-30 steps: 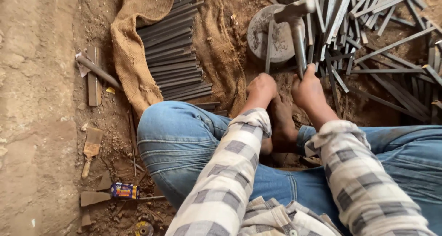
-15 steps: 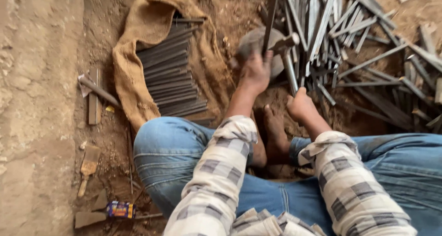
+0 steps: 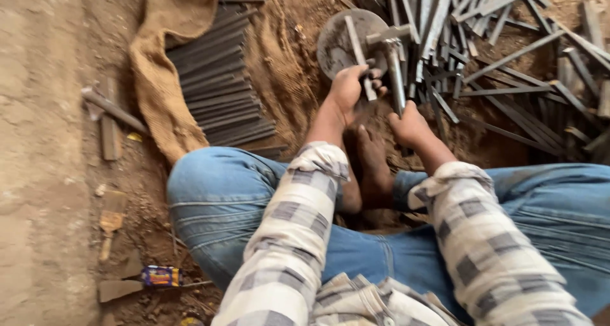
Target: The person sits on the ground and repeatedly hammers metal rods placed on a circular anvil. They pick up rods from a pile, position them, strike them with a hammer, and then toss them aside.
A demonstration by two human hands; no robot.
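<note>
Your left hand (image 3: 348, 88) is clamped on a flat metal strip (image 3: 357, 49) laid across the round steel block (image 3: 340, 41). Your right hand (image 3: 412, 124) is closed on the hammer (image 3: 395, 62), its head just right of the block.

Keep the strip seated flat on the block. Keep your fingers (image 3: 375, 78) back from the striking point; they lie close to it. Your bare foot (image 3: 372, 167) rests just below the block, between both hands; mind it.

The scrap pile (image 3: 502, 40) lies right of the block, the stacked strips (image 3: 219, 78) on burlap left.
</note>
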